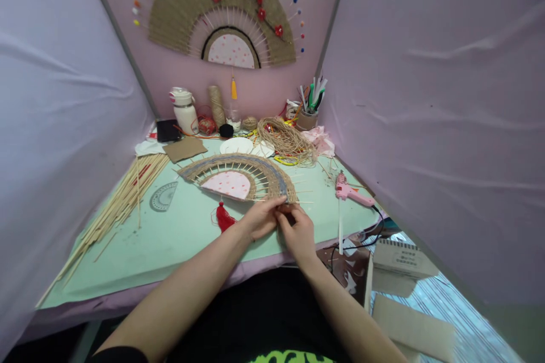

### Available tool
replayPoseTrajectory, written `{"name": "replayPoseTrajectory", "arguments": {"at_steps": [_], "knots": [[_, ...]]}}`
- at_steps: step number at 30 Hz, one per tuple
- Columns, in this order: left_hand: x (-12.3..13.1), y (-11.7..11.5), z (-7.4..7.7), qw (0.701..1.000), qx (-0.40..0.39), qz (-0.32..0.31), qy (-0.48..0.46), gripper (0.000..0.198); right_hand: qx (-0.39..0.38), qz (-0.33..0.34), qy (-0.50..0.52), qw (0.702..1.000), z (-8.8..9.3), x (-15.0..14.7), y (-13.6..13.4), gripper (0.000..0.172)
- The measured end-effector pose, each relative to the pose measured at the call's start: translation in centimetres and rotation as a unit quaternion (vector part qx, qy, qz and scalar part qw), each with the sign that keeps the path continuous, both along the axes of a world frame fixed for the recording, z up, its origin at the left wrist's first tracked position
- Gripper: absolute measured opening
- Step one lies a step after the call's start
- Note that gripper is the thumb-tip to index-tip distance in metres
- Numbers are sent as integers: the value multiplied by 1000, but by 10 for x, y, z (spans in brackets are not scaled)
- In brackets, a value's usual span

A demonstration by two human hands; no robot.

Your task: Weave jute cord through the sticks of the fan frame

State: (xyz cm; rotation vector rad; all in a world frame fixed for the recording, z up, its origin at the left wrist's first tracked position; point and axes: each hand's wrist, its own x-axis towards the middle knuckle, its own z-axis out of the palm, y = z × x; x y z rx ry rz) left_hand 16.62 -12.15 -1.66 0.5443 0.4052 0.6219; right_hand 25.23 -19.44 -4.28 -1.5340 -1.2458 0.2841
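Pinching small fan (232, 182) on table (170, 244) at its right corner with left hand (261, 218), together with right hand (298, 232), grip unclear. Already banded in woven twine (260, 167); seemingly unfinished at bare stick tips (305, 191).

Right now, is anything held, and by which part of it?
The left hand holds the woven fan by its lower right end. The right hand is at the same end; its exact grip is hidden.
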Motion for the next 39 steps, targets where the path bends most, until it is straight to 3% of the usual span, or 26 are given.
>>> {"name": "replayPoseTrajectory", "arguments": {"at_steps": [8,14,23,39], "knots": [[-4,1,0,999,-19,-33,35,10,-48,94,82,991,28,5,-38,14],[-4,1,0,999,-15,-23,46,8,-19,40,117,992,26,13,-41,13],[-4,3,-3,998,-25,-13,48,9,-20,19,128,991,17,20,-32,18],[-3,4,-4,998,-27,-16,54,12,-3,-26,194,981,22,20,-26,22]]}}
